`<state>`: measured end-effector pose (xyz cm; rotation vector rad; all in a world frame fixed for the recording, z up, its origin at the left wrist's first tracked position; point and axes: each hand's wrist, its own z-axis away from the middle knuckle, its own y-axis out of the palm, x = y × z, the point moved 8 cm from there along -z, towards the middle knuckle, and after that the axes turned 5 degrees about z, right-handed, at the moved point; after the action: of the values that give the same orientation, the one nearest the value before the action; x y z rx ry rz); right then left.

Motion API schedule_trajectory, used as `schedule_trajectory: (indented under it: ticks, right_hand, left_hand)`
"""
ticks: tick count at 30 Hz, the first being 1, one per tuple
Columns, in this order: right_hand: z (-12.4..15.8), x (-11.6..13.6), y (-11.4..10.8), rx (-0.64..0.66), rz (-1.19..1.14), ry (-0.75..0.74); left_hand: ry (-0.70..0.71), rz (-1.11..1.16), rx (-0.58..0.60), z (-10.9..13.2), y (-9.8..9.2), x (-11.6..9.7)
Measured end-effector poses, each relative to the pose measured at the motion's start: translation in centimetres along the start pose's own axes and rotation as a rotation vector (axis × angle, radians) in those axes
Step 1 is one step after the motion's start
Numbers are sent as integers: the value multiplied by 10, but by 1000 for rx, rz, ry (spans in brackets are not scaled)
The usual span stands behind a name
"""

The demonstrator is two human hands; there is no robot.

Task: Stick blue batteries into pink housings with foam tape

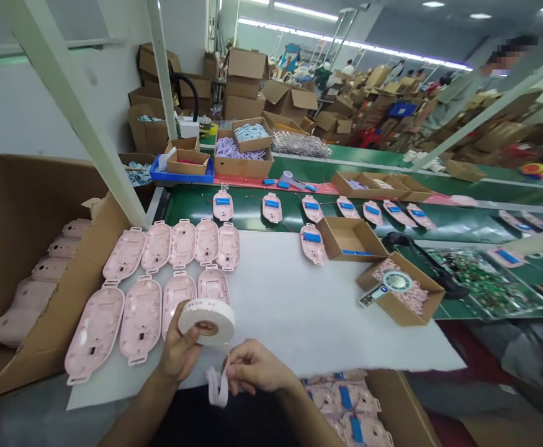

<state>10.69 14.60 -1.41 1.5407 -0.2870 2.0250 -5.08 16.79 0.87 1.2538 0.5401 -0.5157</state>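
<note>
My left hand (180, 347) grips a roll of white tape (222, 320), its thumb at the cardboard core. A loose strip of tape (218, 388) curls down below the roll. Pinched between the fingers of my right hand (257, 366) is part of that strip, just to the right of the roll. Behind my left hand, pink plastic shells (141, 316) lie in two rows on the white work surface (280, 298). Another pink shell (313, 243) with a blue battery sits farther off, beside a small cardboard box (348, 236).
A large carton (98, 248) of pink shells stands at left. Pink shells with blue batteries line the green conveyor (247, 217). At right are a box of small pink parts (406, 313), a handheld fan (394, 282) and circuit boards (489, 279). Below sits a carton of assembled shells (404, 403).
</note>
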Motion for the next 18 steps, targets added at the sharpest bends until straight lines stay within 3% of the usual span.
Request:
schedule_trajectory:
  ticks: [7,10,13,17,18]
  right_hand:
    - [30,0,-9,117,179,49]
    - [42,11,-37,-28,465,10]
    - [56,47,-119,-368,851,46]
    - [115,123,-282,-995,1141,323]
    - [130,138,-316,-1091,1173,390]
  left_hand:
    - [-34,73,-142,-2,-16,-16]
    - [-83,75,-205,2,-21,-4]
    - [-182,38,-202,4,-28,18]
    - [-195,-1,-129,6,-22,25]
    - [-162,-7,-134,8,-19,21]
